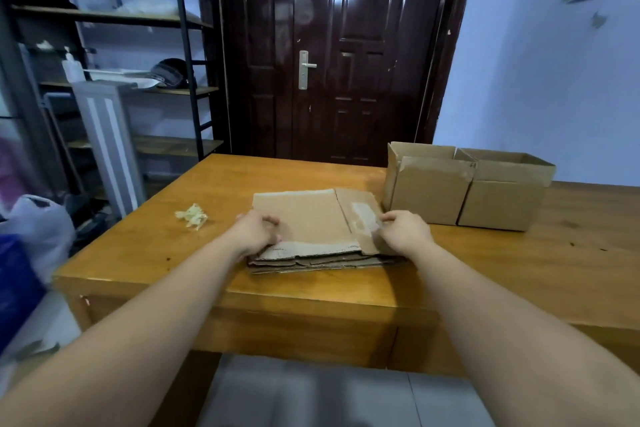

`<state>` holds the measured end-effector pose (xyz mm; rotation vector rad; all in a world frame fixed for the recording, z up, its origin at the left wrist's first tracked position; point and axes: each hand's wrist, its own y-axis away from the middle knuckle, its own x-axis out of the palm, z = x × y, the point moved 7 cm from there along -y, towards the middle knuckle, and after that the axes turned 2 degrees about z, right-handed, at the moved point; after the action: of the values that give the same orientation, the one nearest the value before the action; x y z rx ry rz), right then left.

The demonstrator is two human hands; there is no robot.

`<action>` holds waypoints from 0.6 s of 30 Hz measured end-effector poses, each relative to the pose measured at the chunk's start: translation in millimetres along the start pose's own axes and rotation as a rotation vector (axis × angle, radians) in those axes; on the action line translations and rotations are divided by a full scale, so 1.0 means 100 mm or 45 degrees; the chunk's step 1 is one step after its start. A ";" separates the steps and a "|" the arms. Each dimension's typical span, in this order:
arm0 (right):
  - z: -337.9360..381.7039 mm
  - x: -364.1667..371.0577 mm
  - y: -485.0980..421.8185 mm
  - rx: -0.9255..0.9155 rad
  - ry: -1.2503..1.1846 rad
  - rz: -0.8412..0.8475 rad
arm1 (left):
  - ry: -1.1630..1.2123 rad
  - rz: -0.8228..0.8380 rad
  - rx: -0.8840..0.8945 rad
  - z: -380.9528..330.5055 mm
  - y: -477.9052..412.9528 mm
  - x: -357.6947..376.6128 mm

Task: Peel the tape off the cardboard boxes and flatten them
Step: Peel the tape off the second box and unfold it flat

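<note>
A stack of flattened cardboard boxes (311,218) lies in the middle of the wooden table (207,270). My left hand (254,230) grips the left edge of the top sheet, fingers curled over it. My right hand (403,230) holds the right edge of the same sheet, beside a pale strip of tape residue (363,215). Two open standing cardboard boxes (429,184) (505,191) sit side by side at the back right of the table. A crumpled wad of peeled tape (192,216) lies left of the stack.
A dark double door (339,52) stands behind the table. Metal shelving (114,45) with a helmet and bottle fills the left side. Bags (31,236) lie on the floor at the left. A grey seat (311,395) is below the table's near edge.
</note>
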<state>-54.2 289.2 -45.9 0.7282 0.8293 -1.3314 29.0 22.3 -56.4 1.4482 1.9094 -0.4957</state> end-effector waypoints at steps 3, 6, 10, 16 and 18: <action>-0.02 0.18 0.04 -0.035 0.033 0.042 | -0.527 -0.112 0.039 -0.16 0.02 0.13; -0.04 0.24 0.10 -0.049 0.019 -0.131 | -0.650 -0.003 0.090 -0.31 0.08 0.46; -0.04 0.30 0.16 -0.080 0.140 -0.252 | -0.895 0.119 0.052 -0.27 0.15 0.72; 0.04 0.34 0.14 -0.080 0.396 -0.322 | -0.907 -0.106 0.292 -0.32 0.10 0.66; 0.05 0.36 0.10 -0.052 0.402 -0.285 | -0.939 -0.197 0.386 -0.36 0.11 0.67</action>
<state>-41.8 267.6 -73.7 0.8451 1.2159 -1.4124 18.8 95.8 -78.0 1.0682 1.3803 -1.2406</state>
